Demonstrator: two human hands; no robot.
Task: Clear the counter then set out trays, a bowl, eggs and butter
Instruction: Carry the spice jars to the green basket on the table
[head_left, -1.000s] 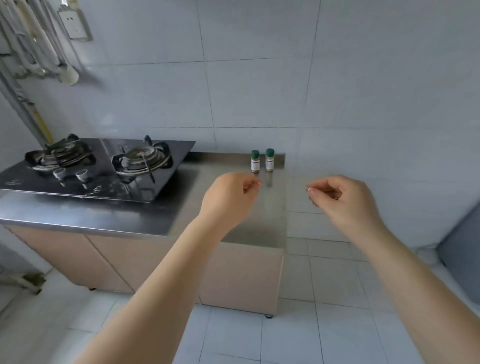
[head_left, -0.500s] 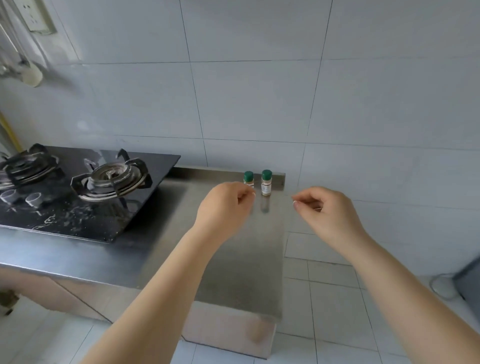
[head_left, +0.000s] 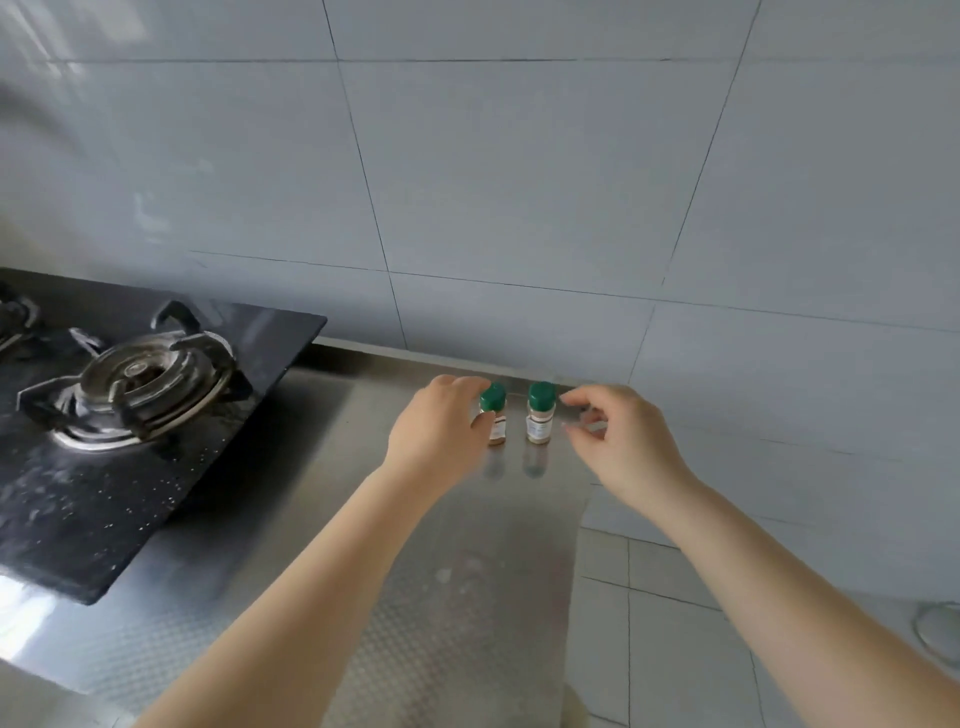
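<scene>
Pale tiled wall (head_left: 519, 171) behind a steel counter (head_left: 415, 597) bearing a black hob (head_left: 104, 441); floor (head_left: 675, 649) seemingly tiled.

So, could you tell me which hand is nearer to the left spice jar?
Left. The left hand is against the left spice jar, fingers at its green cap. The right hand is beyond the right spice jar, farther away.

Setting: domestic kitchen. Evidence: black glass gas hob (head_left: 104, 441) with a metal burner and pan supports at left of frame; stainless steel counter (head_left: 441, 597) running to centre; pale tiled wall (head_left: 519, 182) across the top; two green-capped spice jars (head_left: 540, 413) upright at centre, against the wall; tiled floor (head_left: 675, 649) lower right.
</scene>
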